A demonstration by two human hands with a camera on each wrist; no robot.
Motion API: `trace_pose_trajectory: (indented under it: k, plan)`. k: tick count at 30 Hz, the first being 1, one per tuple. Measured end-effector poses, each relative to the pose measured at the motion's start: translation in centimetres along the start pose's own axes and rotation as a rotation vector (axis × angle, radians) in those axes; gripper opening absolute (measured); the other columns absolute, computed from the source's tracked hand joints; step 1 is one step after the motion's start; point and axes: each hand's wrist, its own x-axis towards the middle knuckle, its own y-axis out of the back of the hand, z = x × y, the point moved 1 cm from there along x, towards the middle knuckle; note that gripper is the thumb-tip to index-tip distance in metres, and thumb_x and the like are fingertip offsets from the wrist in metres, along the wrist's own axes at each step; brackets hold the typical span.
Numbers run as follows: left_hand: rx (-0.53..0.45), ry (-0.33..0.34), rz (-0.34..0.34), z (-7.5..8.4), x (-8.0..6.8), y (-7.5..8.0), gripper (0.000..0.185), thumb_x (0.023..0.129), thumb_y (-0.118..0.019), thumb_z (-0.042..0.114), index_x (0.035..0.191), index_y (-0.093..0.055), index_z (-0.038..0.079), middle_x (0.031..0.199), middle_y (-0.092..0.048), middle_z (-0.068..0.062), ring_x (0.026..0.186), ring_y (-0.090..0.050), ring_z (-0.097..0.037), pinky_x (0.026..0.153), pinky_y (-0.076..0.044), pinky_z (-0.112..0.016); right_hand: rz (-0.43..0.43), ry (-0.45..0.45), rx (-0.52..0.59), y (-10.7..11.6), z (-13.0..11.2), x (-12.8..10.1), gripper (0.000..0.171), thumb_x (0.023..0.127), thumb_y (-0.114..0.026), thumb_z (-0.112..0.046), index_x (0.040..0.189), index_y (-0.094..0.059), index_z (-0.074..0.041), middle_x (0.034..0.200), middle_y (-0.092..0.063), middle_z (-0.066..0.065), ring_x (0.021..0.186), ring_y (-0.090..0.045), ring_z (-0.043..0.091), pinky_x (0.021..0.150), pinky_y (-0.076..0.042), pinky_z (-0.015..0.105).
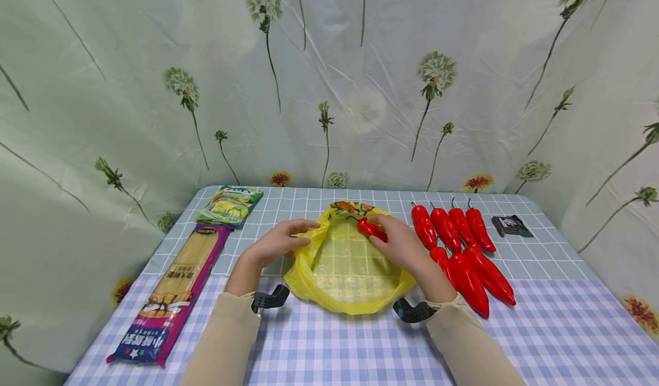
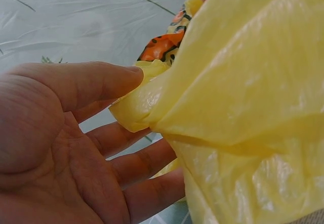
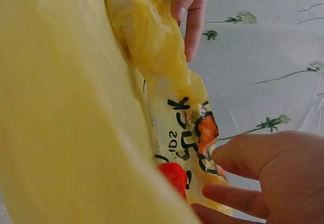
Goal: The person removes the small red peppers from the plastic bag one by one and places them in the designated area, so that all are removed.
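At the middle of the checked worktop (image 1: 319, 340), a thin yellow plastic bag (image 1: 344, 269) lying spread, mouth pulled wide toward the back edge. Left hand (image 1: 280, 241) at the bag's left rim, thumb and fingers pinching a fold of the plastic, as plain in the left wrist view (image 2: 81, 133). Right hand (image 1: 399, 243) at the right rim, fingers curled round a glossy red pepper (image 1: 372, 229), holding it just over the bag's mouth; seen from the right wrist as a red patch showing through the printed film (image 3: 173, 176). Inside the bag nothing else to be made out, only the checks of the cloth showing through. Judging by that, barely begun: one pepper at the opening and not yet let go, all the others waiting. Toward the right edge, a cluster of red peppers (image 1: 463, 249) lying on the cloth, four in a back row, more in front, close beside the right forearm. Beyond them, near the back right corner, a small dark wrapper (image 1: 511, 226). Along the left edge, a long packet of pale dried noodles (image 1: 172, 294); behind it, at the back left corner, a green and yellow snack packet (image 1: 230, 205).
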Motion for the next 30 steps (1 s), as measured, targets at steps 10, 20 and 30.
trace_pose_trajectory:
  k: [10, 20, 30]
  plan:
    - [-0.008, 0.002, -0.002, 0.2, 0.1, 0.0, 0.040, 0.100, -0.057, 0.016, 0.140, -0.057, 0.018, 0.152, -0.047, -0.015, 0.112, -0.060, -0.024, 0.078, -0.060, -0.034, -0.026, 0.022, -0.003, -0.4, 0.3, 0.1, 0.049, 0.091, -0.070, -0.021, 0.137, -0.057, -0.011, 0.135, -0.063, 0.012, 0.118, -0.060, 0.032, 0.100, -0.054, 0.051]
    - [-0.010, 0.001, 0.001, 0.1, 0.1, 0.0, 0.040, 0.100, -0.057, 0.016, 0.140, -0.057, 0.017, 0.152, -0.047, -0.014, 0.114, -0.059, -0.025, 0.081, -0.060, -0.034, -0.065, 0.087, -0.075, -0.9, 0.6, 0.2, 0.047, 0.091, -0.071, -0.022, 0.134, -0.062, -0.009, 0.136, -0.064, 0.012, 0.127, -0.057, 0.034, 0.109, -0.047, 0.052]
    - [0.003, 0.009, -0.001, 0.0, 0.1, -0.1, 0.040, 0.100, -0.057, 0.017, 0.140, -0.057, 0.018, 0.152, -0.047, -0.014, 0.115, -0.059, -0.025, 0.081, -0.059, -0.033, -0.080, 0.050, -0.107, -1.2, 0.2, 0.0, 0.031, 0.090, -0.072, -0.024, 0.120, -0.070, -0.015, 0.123, -0.062, 0.011, 0.110, -0.059, 0.028, 0.100, -0.053, 0.047]
